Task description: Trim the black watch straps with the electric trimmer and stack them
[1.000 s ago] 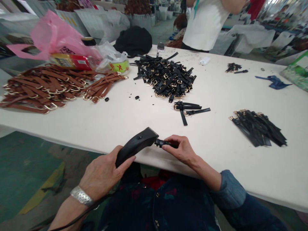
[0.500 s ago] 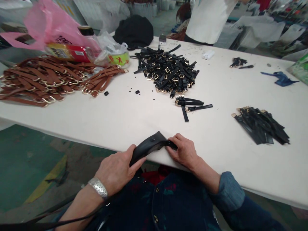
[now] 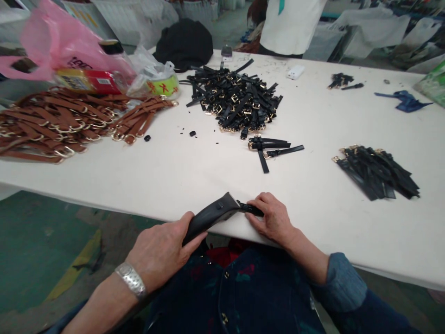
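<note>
Head view: we look down on a white table (image 3: 181, 176) with our forearms reaching in over its near edge.
Left hand (image 3: 158, 253): wrapped around the body of a black clipper-shaped tool (image 3: 208, 218), whose tip points up and to the right; a silver band (image 3: 131, 279) circles our wrist.
Right hand (image 3: 273, 218): thumb and fingers pinch a short black strap (image 3: 251, 209), its free end toward the tool.
Tool and strap: they meet over the near edge, between our hands; we cannot tell whether tip and strap touch.
Loose straps (image 3: 287, 150): a few black ones lie beyond our hands, just in front of a large heap of buckled black straps (image 3: 239, 99).
Right side: we see a flat stack of black straps (image 3: 377, 171), buckles facing away from us, with a blue scrap (image 3: 406, 99) farther back.
Left side: brown straps (image 3: 55, 120) with metal rings lie in front of a pink bag (image 3: 62, 41).
Far edge: a person in a white top (image 3: 292, 25) stands beyond the table.
</note>
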